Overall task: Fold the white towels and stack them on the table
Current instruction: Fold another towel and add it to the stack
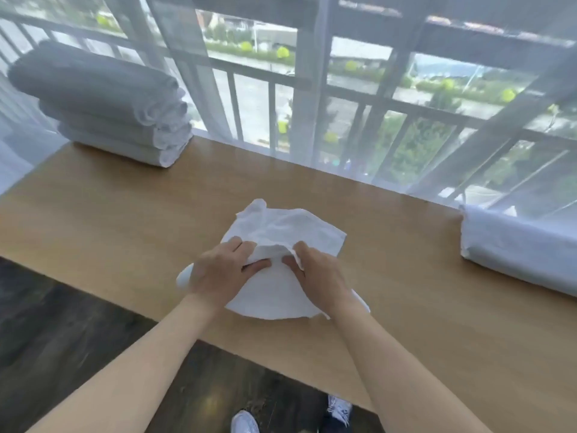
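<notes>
A crumpled white towel (281, 232) lies in the middle of the wooden table (125, 220). My left hand (223, 270) and my right hand (315, 271) sit side by side on it, each pinching a raised fold of the cloth between thumb and fingers. Part of the towel spreads under my hands toward the near table edge. At the table's far left corner stands a stack of several folded white towels (106, 104). More white towels (518, 245) lie at the right edge, partly cut off by the frame.
A sheer white curtain (406, 120) hangs just behind the table's far edge, in front of a window with railings. Dark wooden floor (62, 323) lies to the near left, with my white shoes (246, 421) below the table edge.
</notes>
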`<action>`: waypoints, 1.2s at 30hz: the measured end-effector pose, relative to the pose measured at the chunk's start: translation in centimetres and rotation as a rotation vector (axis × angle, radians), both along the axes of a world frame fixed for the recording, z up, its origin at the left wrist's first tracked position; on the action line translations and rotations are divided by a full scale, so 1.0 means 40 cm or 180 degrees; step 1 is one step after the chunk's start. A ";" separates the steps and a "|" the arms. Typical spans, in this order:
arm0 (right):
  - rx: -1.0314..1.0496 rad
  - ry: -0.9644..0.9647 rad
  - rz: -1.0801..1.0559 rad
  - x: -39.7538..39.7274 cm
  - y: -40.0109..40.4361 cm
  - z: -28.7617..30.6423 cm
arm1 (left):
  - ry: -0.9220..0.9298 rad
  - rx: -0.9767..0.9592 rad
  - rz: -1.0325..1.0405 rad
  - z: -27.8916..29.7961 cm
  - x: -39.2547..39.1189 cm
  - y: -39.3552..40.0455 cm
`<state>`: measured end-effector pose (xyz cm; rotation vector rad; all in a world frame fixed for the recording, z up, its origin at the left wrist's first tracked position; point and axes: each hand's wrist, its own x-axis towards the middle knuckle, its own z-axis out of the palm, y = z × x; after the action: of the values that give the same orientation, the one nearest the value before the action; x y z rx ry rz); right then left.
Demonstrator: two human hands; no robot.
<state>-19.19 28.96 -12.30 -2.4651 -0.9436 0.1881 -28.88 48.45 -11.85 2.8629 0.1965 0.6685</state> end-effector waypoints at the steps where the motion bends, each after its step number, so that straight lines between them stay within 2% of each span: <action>1: -0.0138 -0.0032 0.0072 -0.014 0.045 -0.008 | 0.0208 -0.0101 0.0095 -0.016 -0.038 0.037; 6: -0.0961 -0.0090 0.0033 -0.040 0.137 -0.069 | 0.1877 -0.0883 0.0277 -0.099 -0.128 0.175; 7: -0.1075 -0.0028 -0.0005 -0.034 0.135 -0.083 | 0.2029 -0.1130 0.0324 -0.110 -0.126 0.195; 9: -0.1192 0.0185 -0.0107 -0.012 0.130 -0.105 | 0.1932 -0.1504 0.0363 -0.128 -0.100 0.216; 12: -0.1307 0.0261 -0.0097 0.036 0.139 -0.134 | 0.1654 -0.1155 0.0165 -0.146 -0.014 0.232; 17: -0.1315 0.0015 -0.0088 0.112 0.169 -0.179 | 0.2475 -0.0907 -0.0595 -0.159 0.175 0.237; 20: -0.1079 -0.0166 -0.0039 0.164 0.174 -0.197 | 0.2940 -0.0344 -0.0890 -0.196 0.250 0.231; 22: -0.1010 -0.0211 -0.0022 0.207 0.168 -0.198 | 0.3066 -0.0110 -0.0776 -0.222 0.271 0.232; 25: -0.0893 -0.0092 -0.0043 0.260 0.161 -0.181 | 0.3141 -0.0195 -0.0382 -0.232 0.290 0.220; 31: -0.0557 0.0180 -0.0304 0.264 0.219 -0.101 | 0.3611 -0.0769 0.0698 -0.195 0.391 0.213; 34: -0.0330 0.0127 -0.0386 0.207 0.293 -0.077 | 0.3732 -0.1153 0.0946 -0.186 0.412 0.233; 36: -0.0376 0.0343 -0.0647 0.160 0.356 -0.079 | 0.3755 -0.1299 0.1054 -0.183 0.399 0.270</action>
<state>-12.77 43.21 -15.48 -2.6098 -0.6489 0.3117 -12.90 59.24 -19.17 2.4382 0.8395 -0.9799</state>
